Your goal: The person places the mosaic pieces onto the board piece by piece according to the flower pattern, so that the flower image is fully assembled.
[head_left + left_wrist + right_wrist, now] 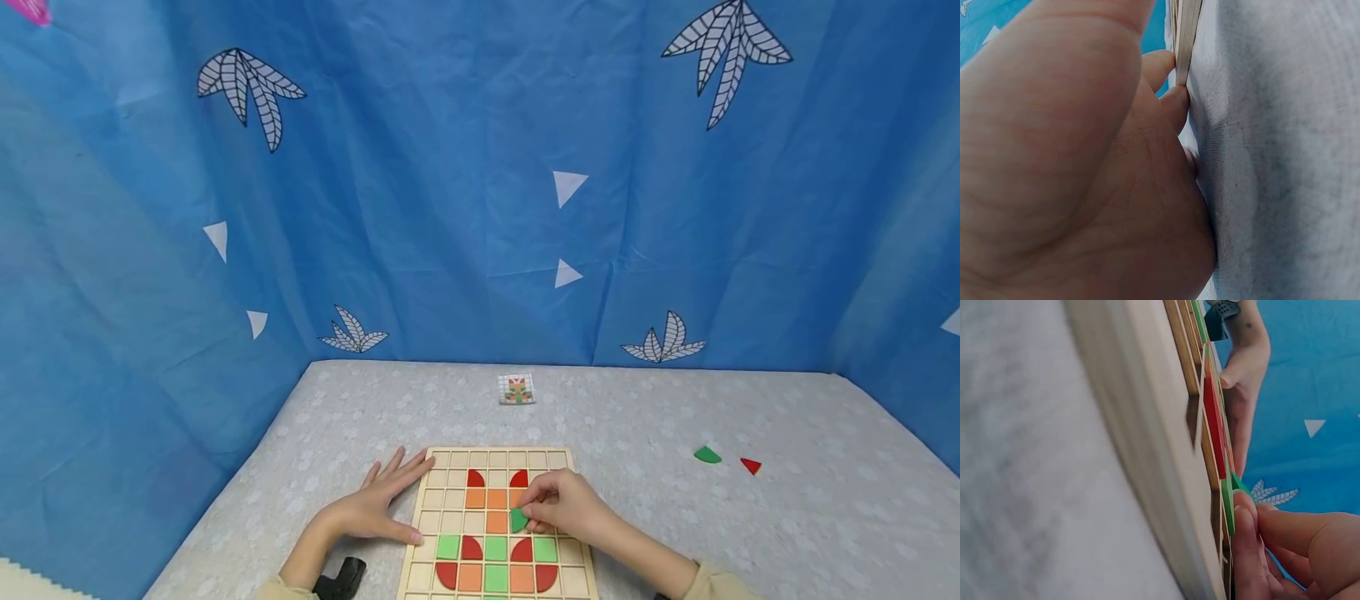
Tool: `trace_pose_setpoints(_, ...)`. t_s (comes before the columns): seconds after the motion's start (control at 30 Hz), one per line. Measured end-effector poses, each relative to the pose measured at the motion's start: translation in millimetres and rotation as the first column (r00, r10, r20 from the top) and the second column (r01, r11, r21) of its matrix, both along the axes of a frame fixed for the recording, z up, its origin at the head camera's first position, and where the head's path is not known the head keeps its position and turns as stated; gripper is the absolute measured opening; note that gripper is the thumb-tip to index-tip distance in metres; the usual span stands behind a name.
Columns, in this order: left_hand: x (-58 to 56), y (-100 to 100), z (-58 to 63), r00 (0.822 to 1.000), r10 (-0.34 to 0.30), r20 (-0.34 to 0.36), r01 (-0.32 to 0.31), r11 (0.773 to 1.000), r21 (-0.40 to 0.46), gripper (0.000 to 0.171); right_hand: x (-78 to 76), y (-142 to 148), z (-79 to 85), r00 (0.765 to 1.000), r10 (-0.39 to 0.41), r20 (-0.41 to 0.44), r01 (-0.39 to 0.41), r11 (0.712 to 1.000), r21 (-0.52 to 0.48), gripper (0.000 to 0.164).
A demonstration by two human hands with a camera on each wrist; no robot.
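A wooden grid board [452, 523] lies on the table, with red, orange, and light green pieces set in its cells. My right hand [566, 506] pinches a dark green quarter-circle piece [518, 520] between thumb and fingers. It is over the cell right of an orange square [497, 522]; in the right wrist view the green piece [1240, 482] tilts close over the board. Spread and fairly straight, the fingers of my left hand [375, 504] rest along the board's left edge, with the thumb on the frame.
A small pattern card [517, 389] lies beyond the board. To the right are a loose dark green quarter-circle [707, 455] and a red piece [751, 466]. A patterned cloth covers the table [637, 417]; a blue curtain [480, 167] hangs behind it.
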State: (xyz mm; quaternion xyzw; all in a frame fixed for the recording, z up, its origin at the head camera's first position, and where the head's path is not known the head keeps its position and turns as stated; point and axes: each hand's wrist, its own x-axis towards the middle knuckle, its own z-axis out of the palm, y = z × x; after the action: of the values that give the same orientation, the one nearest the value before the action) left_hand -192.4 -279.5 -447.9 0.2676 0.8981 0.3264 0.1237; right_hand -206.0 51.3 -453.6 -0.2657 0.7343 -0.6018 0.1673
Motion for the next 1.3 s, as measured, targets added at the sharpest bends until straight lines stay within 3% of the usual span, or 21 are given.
trace_pose_setpoints(0.7,-0.5,-0.9,-1.1,1.0,-0.003,-0.016,0.003,1.0,-0.015,0.099,2.9,-1.9,0.2,0.997,-0.011,-0.075,0.015,0.998,0.058,0.004)
trace_pose_setpoints(1.1,-0.2,0.2,1.6,1.0,-0.002,-0.007,0.002,1.0,-0.016,0.098,3.8,-0.8,1.6,0.999,-0.017,-0.039,0.018,0.999,0.041,0.004)
trace_pose_setpoints(1.3,0.8,-0.7,0.8,1.0,0.002,-0.018,-0.002,1.0,-0.023,0.098,1.7,2.6,9.8,0.999,-0.023,-0.032,0.024,0.999,0.022,0.006)
